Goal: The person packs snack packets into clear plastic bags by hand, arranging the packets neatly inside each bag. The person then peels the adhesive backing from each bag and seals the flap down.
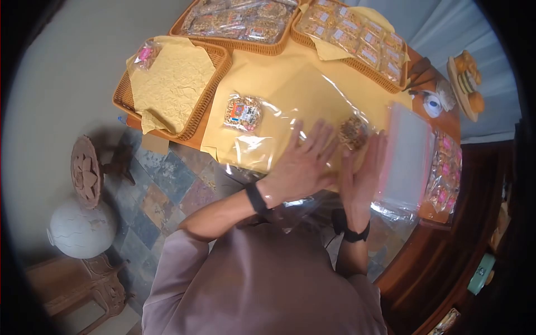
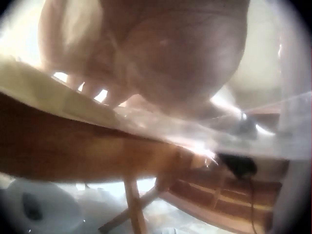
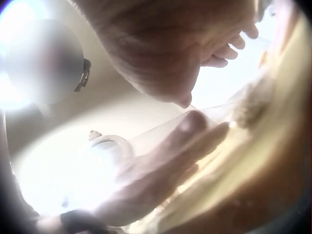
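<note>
My left hand (image 1: 301, 167) lies with fingers spread on a large clear plastic sheet (image 1: 251, 148) over the yellow paper. Beside it, my right hand (image 1: 360, 178) has its fingers extended along the sheet's right part. Just beyond the fingertips, a brown, lumpy snack piece (image 1: 353, 133) shows through the plastic. A packaged snack with a red and white label (image 1: 243, 113) lies to the left. In the left wrist view the palm (image 2: 185, 53) is close over shiny film (image 2: 161, 126). The right wrist view shows both hands, right (image 3: 161, 48) above left (image 3: 156, 170).
Wicker trays of packaged snacks (image 1: 240, 25) (image 1: 357, 42) stand along the back. A paper-lined basket (image 1: 218, 61) with one packet is at left. Pink-edged clear bags (image 1: 405, 151) and pink-labelled packets (image 1: 445, 170) lie at right, near a white tape roll (image 1: 431, 104).
</note>
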### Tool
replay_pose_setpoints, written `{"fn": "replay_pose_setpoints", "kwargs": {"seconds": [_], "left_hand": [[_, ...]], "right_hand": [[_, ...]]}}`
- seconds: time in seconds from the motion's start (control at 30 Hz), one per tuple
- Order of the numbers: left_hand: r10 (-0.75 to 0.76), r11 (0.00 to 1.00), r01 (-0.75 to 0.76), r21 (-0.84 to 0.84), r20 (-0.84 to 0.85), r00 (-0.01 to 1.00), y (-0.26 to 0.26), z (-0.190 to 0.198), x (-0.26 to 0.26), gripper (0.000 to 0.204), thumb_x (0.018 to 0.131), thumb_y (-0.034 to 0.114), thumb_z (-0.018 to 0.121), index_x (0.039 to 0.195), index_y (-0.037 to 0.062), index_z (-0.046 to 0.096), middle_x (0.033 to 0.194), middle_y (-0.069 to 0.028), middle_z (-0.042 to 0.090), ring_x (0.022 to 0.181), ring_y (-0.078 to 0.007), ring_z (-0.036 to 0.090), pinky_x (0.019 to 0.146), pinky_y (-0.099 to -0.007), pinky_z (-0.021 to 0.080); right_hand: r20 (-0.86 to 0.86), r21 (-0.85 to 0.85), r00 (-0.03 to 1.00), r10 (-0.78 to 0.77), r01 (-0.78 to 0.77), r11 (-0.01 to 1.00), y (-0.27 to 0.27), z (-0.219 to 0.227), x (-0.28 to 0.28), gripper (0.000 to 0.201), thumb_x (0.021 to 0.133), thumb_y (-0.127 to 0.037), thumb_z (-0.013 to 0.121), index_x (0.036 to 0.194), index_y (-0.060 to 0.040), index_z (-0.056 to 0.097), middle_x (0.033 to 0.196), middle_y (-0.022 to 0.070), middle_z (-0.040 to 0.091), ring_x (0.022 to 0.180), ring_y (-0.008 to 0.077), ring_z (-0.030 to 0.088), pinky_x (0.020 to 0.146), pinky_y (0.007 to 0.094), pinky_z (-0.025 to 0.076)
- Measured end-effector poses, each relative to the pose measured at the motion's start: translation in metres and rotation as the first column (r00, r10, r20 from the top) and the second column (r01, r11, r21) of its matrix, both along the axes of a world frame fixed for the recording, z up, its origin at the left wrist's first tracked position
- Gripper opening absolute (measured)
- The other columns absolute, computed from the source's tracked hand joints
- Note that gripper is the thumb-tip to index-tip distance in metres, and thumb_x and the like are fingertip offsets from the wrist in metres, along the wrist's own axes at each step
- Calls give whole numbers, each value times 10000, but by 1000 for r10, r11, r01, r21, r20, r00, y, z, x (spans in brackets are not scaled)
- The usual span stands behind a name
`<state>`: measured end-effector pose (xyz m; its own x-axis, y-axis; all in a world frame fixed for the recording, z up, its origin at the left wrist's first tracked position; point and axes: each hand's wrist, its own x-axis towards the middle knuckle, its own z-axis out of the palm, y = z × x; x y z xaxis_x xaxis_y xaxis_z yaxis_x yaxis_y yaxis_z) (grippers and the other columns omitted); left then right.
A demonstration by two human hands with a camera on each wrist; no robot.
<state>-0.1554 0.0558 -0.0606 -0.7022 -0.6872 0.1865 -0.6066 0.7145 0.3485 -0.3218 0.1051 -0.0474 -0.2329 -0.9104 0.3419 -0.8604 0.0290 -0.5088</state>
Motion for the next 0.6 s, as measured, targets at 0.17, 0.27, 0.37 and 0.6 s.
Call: {"fn": "replay_pose_setpoints", "kwargs": {"seconds": [0.17, 0.27, 0.37, 0.6], "left_hand": [[7, 996, -16, -86, -99, 995, -10, -18, -23, 777, 946, 536, 603, 1523, 39, 450, 1622, -236, 334, 1554, -392, 216, 1237, -648, 124], [5, 999, -6, -46, -23, 1000, 7, -11, -8, 736, 938, 529, 606, 1479, 40, 511, 1608, -233, 362, 1556, -389, 214, 1238, -650, 118], [-1, 1000, 1, 6, -6, 1000, 39, 8, 34, 657, 920, 463, 643, 1411, 33, 573, 1602, -227, 375, 1558, -378, 215, 1258, -597, 137], [178, 964, -233, -132, -334, 926, 7, 57, 138, 307, 794, 1, 680, 1100, -2, 693, 1166, -152, 702, 1136, -367, 656, 934, -457, 552]], "right_hand": [[121, -8, 953, 279, -280, 960, 12, 30, 21, 704, 996, -230, 629, 1515, 138, 329, 1594, 350, 314, 1512, 508, 255, 1229, 559, 238], [96, 115, 955, 281, -291, 950, 3, 10, 18, 700, 1004, -237, 610, 1528, 125, 322, 1592, 347, 324, 1514, 499, 259, 1234, 539, 245], [95, 177, 971, 218, -232, 957, -5, -1, 8, 699, 1015, -258, 591, 1536, 118, 316, 1592, 342, 329, 1516, 493, 260, 1237, 525, 243], [31, 43, 900, 435, -436, 899, 8, 26, 32, 770, 921, -320, 729, 1477, 111, 415, 1576, 320, 368, 1500, 491, 298, 1215, 618, 235]]}}
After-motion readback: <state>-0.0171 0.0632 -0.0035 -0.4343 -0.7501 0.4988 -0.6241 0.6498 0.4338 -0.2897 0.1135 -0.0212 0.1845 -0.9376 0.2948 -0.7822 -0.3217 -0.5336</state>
